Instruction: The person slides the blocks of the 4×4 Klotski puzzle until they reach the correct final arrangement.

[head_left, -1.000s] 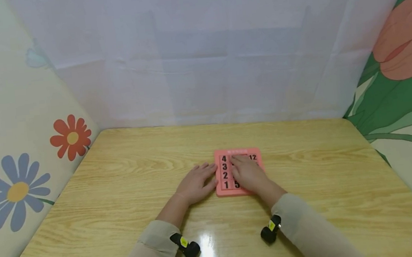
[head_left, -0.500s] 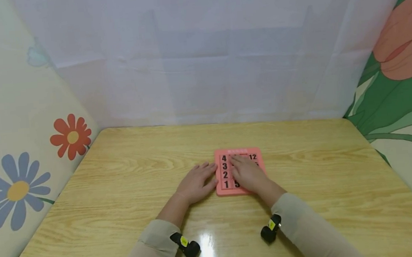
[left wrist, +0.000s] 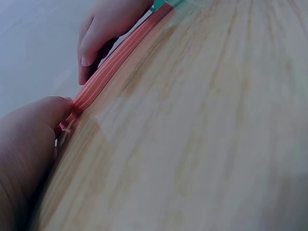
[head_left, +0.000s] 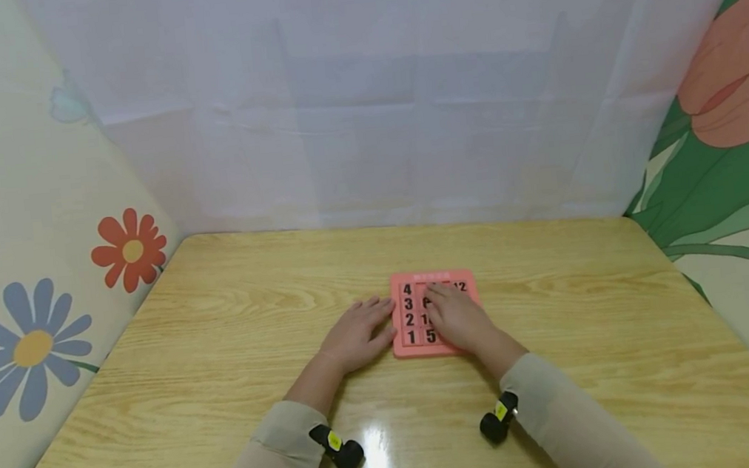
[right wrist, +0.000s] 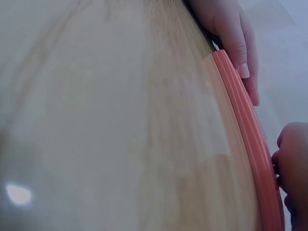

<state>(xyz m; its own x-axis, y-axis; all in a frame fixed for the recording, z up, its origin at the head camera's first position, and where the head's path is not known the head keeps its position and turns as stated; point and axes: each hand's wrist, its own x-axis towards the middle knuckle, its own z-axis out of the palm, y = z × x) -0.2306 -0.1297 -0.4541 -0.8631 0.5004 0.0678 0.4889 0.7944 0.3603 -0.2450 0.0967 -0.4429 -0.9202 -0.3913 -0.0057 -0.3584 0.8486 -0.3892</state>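
A pink number slide puzzle [head_left: 410, 320] lies flat on the wooden table, black digits on its tiles. The column 4, 3, 2, 1 shows at its left, with a 5 and part of a 12 beyond it. My left hand [head_left: 357, 336] steadies the frame's left side, fingers extended and the thumb [right wrist: 240, 65] along its edge. Over the middle tiles lies my right hand [head_left: 458, 317], fingertips down on the second column's upper part. It hides most of the right-hand tiles. In the left wrist view, the puzzle's layered pink side [left wrist: 122, 53] runs between both hands.
The wooden table [head_left: 220, 299] extends around the puzzle. A white cloth [head_left: 364, 116] hangs behind its far edge, and flower-printed panels [head_left: 16, 183] stand at both sides. Each sleeve cuff carries a small black camera [head_left: 347, 456].
My right hand has shifted slightly to the right, uncovering more digits in the second column. The left hand and the puzzle frame stay where they were.
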